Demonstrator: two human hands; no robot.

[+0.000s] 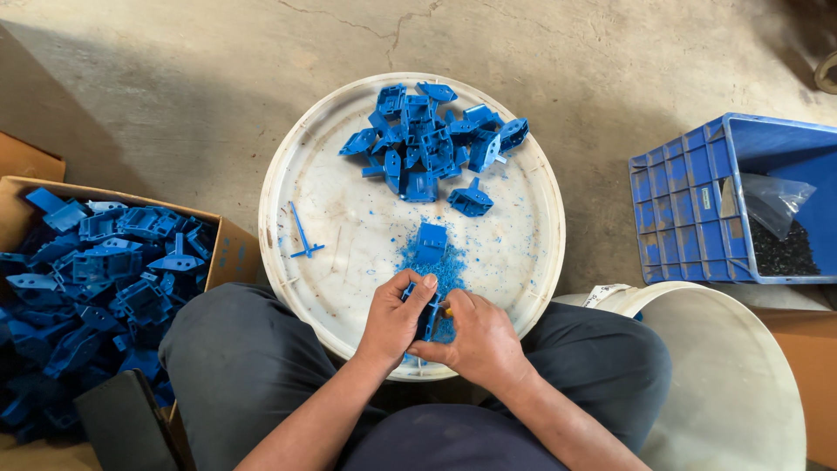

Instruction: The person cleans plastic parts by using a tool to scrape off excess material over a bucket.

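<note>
Blue part (427,316) mostly hidden between hands; cardboard box (228,253) cut off left.

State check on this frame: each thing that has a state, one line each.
left hand: gripping a blue plastic part
right hand: closed on the same part
white round lid: flat, blue shavings on it
part pile: loose, at far side
cardboard box: open, full of blue parts
blue crate: open, holds a plastic bag

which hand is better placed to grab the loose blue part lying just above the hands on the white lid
Probably the left hand: its fingers lie almost directly below the loose blue part, while the right hand sits lower and seems to pinch a small tool.
</note>
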